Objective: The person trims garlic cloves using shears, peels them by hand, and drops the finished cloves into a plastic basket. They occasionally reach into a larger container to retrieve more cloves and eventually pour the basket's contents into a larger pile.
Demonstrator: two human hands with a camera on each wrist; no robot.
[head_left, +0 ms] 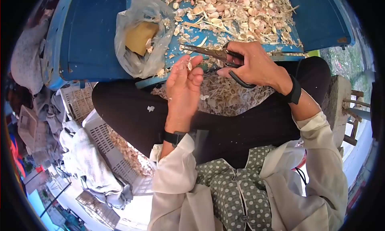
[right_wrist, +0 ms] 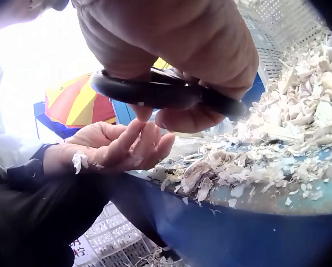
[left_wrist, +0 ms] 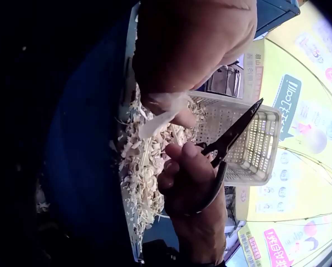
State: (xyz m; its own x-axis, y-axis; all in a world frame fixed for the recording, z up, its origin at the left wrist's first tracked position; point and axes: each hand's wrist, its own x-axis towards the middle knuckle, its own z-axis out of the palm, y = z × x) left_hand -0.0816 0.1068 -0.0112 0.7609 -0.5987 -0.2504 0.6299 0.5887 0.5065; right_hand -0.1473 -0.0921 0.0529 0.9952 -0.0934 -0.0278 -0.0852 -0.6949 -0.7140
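My left hand [head_left: 183, 84], palm turned up, pinches a small pale piece of garlic [head_left: 189, 65] between thumb and fingers. My right hand [head_left: 258, 64] grips dark scissors [head_left: 210, 52] by their black handles. Their blades point left, just above the left fingertips. In the left wrist view, the scissors [left_wrist: 241, 130] show with blades together, and a whitish strip [left_wrist: 159, 118] hangs by the left fingers. The right wrist view has the black handle loop [right_wrist: 146, 93] in the right hand, close over the left hand [right_wrist: 124, 147]. A heap of garlic cloves [head_left: 256, 14] lies beyond both hands.
The cloves and peelings lie on a blue table [head_left: 94, 34]. A clear plastic bag [head_left: 158, 50] stands open on it, left of the heap. Dry peelings [head_left: 228, 96] fill the space between the legs. A white crate [head_left: 106, 136] with garlic stands at lower left.
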